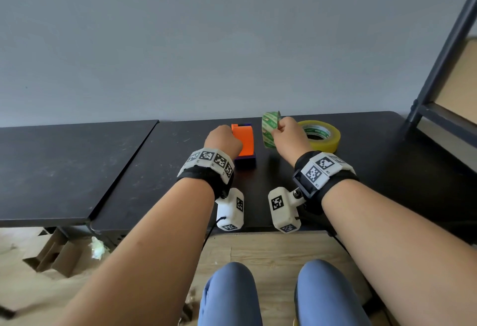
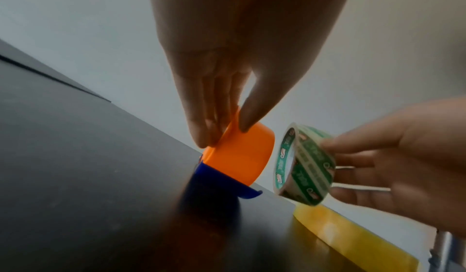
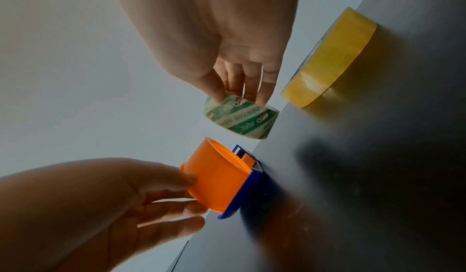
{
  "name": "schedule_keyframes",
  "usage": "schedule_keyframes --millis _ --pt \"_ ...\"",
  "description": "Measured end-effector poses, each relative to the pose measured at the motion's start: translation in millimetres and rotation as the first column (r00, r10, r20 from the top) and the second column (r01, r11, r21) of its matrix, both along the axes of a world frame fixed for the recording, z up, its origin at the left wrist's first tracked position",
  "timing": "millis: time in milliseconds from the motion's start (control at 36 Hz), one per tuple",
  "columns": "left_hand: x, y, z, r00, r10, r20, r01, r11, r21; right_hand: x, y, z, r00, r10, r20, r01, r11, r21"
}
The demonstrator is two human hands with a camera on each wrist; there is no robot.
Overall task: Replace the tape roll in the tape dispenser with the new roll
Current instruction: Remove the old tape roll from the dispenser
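Orange-covered dispenser (image 1: 244, 142) sits on the table (image 1: 129, 171), left hand (image 1: 223, 140) fingers (image 2: 201, 128) pinching its cover to steady it, right hand (image 1: 290, 137) fingers clamped on the green roll (image 1: 269, 129) lifted just beside it, likely the spent one.

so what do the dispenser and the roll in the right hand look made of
Dispenser: looks like moulded plastic, orange cover on a blue base, smooth with a soft sheen. Green-printed roll: seemingly clear glossy film tape on a printed, probably cardboard, core.

Two tape rolls out here: one green-printed roll (image 1: 270, 129), one wide yellow roll (image 1: 320, 135). One tape dispenser (image 1: 244, 146), orange over blue. Two hands: left hand (image 1: 224, 141), right hand (image 1: 291, 137). Two dark benches (image 1: 64, 171).
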State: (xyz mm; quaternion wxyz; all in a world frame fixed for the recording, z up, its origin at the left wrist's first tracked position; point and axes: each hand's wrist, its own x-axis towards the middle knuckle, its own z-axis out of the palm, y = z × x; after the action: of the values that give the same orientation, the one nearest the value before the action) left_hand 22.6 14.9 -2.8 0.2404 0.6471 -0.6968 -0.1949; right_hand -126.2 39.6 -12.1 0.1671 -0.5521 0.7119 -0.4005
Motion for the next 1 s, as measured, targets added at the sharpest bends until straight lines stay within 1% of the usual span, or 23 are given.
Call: schedule_keyframes --millis 83,139,250,333,389,500,611,694,778,889,1000 --pt "-3 4 1 0.995 -0.001 0.1 0.0 1.0 0.009 0 4 3 1.0 0.003 -0.005 -0.003 1.0 -0.02" --pt "-6 8 2 0.992 0.027 0.121 -0.025 1.0 -0.011 -2 8 5 1.0 -0.004 -0.009 0.004 0.999 -0.039" --pt "-17 19 8 0.989 0.043 0.145 -0.021 0.988 -0.152 -13 18 9 1.0 -0.029 0.007 0.03 0.997 -0.068" --pt "-32 27 13 0.979 0.004 0.203 0.043 0.972 -0.23 -25 28 13 0.997 -0.063 0.034 0.065 0.995 -0.074" --pt "-45 32 16 0.97 -0.04 0.238 0.101 0.963 -0.251 -36 35 15 0.994 -0.1 0.034 0.102 0.992 -0.068" --pt "-74 41 17 0.948 -0.118 0.295 0.197 0.947 -0.254 -59 51 17 0.986 -0.166 0.028 0.168 0.982 -0.083" --pt "-103 49 13 0.932 -0.2 0.303 0.269 0.941 -0.206 -85 69 16 0.976 -0.214 0.024 0.215 0.974 -0.069" --pt "-122 55 10 0.925 -0.239 0.294 0.298 0.938 -0.177 -104 81 11 0.966 -0.258 -0.027 0.256 0.966 -0.046" --pt "-139 61 6 0.919 -0.265 0.293 0.32 0.934 -0.159 -119 93 6 0.953 -0.28 -0.115 0.283 0.959 0.009" --pt "-157 67 1 0.915 -0.28 0.29 0.328 0.936 -0.131 -134 101 -2 0.937 -0.252 -0.242 0.287 0.951 0.119" --pt "-167 68 -4 0.902 -0.302 0.308 0.347 0.933 -0.099 -146 102 -5 0.927 -0.205 -0.313 0.28 0.935 0.218"
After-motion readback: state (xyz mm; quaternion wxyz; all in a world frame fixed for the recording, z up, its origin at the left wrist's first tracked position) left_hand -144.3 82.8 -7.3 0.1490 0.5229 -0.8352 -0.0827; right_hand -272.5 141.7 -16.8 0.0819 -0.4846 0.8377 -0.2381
